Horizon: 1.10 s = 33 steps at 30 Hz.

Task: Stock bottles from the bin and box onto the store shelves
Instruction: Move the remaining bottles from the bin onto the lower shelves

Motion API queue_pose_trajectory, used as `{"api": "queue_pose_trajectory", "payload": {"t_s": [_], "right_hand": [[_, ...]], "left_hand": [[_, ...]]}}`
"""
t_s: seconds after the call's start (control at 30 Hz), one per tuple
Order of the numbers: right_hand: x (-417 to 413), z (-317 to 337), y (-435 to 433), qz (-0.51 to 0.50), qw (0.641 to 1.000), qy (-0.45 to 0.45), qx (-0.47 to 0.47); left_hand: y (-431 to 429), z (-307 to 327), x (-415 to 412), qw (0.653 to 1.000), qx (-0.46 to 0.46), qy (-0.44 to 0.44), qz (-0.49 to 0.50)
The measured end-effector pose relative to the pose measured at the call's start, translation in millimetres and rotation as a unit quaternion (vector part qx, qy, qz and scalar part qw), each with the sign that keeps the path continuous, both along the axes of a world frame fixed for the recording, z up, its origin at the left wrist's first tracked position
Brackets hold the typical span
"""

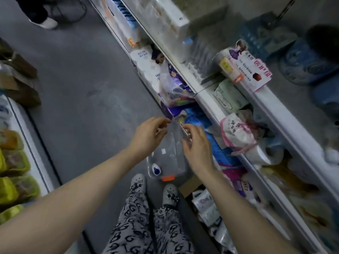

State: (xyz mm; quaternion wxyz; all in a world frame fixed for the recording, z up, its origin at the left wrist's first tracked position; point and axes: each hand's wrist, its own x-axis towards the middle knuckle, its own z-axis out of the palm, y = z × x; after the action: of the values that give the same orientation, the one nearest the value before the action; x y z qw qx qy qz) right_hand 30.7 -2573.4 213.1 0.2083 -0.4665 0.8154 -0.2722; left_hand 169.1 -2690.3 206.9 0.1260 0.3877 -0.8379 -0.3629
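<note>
Grey floor (pixel 82 88), bin (pixel 180 167) lengthwise along shelves (pixel 204 99)

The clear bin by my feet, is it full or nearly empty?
Nearly empty: the clear bin holds one white item with a blue mark in a near corner; its far end is hidden.
</note>
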Motion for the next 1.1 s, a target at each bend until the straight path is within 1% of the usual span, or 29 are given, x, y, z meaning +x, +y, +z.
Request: {"api": "queue_pose_trajectory", "payload": {"t_s": [0.07, 0.27, 0.37, 0.47, 0.57, 0.67, 0.93, 1.03, 1.1], "right_hand": [[6.2, -33.3, -4.8, -0.004, 1.000, -0.013, 0.028], [22.8, -130.0, -9.5, -0.038, 0.989, -0.084, 0.111], [29.4, -190.4, -8.4, -0.050, 0.981, -0.101, 0.158], [34.8, -239.5, -3.8, -0.060, 0.974, -0.118, 0.182], [40.7, -291.8, 0.3, -0.050, 0.967, -0.132, 0.210], [48.0, -343.7, 5.4, -0.033, 0.962, -0.140, 0.232], [75.9, -449.2, 14.9, 0.010, 0.937, -0.175, 0.302], [85.8, -481.7, 20.8, 0.025, 0.923, -0.201, 0.326], [92.1, -501.6, 24.2, 0.028, 0.917, -0.199, 0.345]], "left_hand": [[-6.7, -34.4, 3.4, 1.000, 0.029, -0.009, -0.006], [-14.7, -138.1, 19.9, 0.990, 0.116, -0.077, -0.027], [-14.7, -202.4, 30.6, 0.984, 0.140, -0.108, -0.032], [-11.4, -251.7, 39.6, 0.977, 0.159, -0.141, -0.035], [-4.9, -305.4, 47.0, 0.968, 0.180, -0.169, -0.043], [5.2, -361.0, 51.0, 0.960, 0.188, -0.197, -0.071], [24.0, -459.1, 53.5, 0.938, 0.207, -0.245, -0.131], [24.9, -485.8, 52.3, 0.921, 0.225, -0.273, -0.161], [24.3, -498.5, 50.2, 0.912, 0.237, -0.288, -0.173]]}}
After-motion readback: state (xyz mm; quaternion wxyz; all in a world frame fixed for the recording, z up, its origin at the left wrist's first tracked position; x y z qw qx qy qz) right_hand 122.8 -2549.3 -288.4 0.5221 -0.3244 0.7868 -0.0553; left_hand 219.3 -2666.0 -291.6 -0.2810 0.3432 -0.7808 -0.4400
